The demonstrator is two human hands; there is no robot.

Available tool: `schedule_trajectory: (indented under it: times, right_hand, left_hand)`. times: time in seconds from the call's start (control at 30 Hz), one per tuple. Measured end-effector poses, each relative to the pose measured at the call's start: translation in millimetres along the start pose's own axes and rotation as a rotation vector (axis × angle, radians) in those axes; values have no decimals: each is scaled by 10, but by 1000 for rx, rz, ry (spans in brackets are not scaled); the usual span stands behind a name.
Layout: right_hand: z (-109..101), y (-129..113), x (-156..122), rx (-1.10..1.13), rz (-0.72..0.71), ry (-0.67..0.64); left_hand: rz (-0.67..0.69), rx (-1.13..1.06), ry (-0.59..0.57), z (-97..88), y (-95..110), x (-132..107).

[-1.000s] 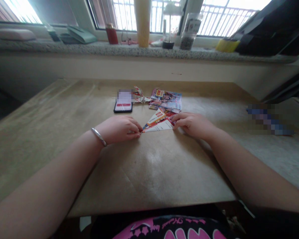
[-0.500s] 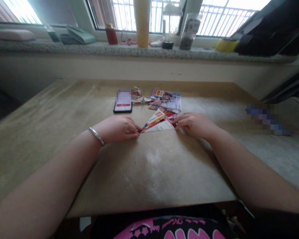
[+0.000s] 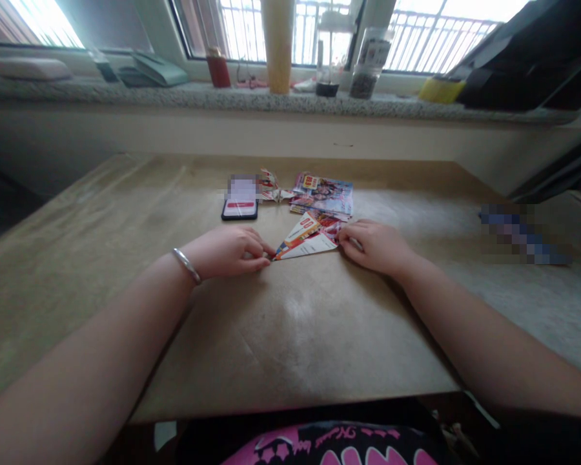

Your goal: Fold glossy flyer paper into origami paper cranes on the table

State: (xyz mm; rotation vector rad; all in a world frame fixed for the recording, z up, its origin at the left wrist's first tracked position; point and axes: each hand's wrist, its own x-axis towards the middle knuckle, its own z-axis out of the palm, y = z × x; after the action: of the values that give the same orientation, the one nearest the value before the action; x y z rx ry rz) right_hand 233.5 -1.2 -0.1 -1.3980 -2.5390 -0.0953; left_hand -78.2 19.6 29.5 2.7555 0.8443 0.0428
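A folded sheet of printed paper (image 3: 307, 244), white, orange and red, lies on the table between my hands, its narrow point toward the left. The fingertips of my left hand (image 3: 235, 250) are closed on that point; a silver bangle circles the wrist. At the wide right end, my right hand (image 3: 372, 244) pinches the paper's edge with thumb and forefinger curled together. Just beyond the paper lies a stack of colourful printed leaflets (image 3: 326, 196). My fingers hide both ends of the folded sheet.
A phone (image 3: 241, 199) with a lit screen lies behind my left hand, beside a folded paper piece (image 3: 274, 188). A blurred blue strip (image 3: 523, 234) is at the table's right. Bottles and containers, one a red bottle (image 3: 217, 68), line the stone windowsill (image 3: 174, 95).
My right hand has shifted slightly along the paper's right end, its thumb now curled in more. My left hand stays at the pointed end.
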Motion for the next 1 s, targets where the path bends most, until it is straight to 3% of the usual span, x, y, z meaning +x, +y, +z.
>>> schedule_trajectory:
  times: [0.2, 0.3, 0.53, 0.67, 0.83, 1.0]
  right_hand:
    - [66, -81, 35, 24, 114, 35]
    - [97, -80, 46, 74, 97, 43]
    - [169, -41, 86, 169, -3, 57]
    - [213, -29, 127, 189, 19, 103]
    - [241, -32, 149, 282, 48, 133]
    - [270, -30, 144, 411, 132, 150]
  left_hand:
    - [-18, 4, 165, 151, -4, 83]
    - [25, 12, 222, 249, -23, 131]
    - [106, 11, 166, 348, -92, 153]
    - [227, 3, 161, 332, 12, 182]
    - [243, 48, 136, 328, 157, 218]
    - [262, 49, 107, 338, 135, 218]
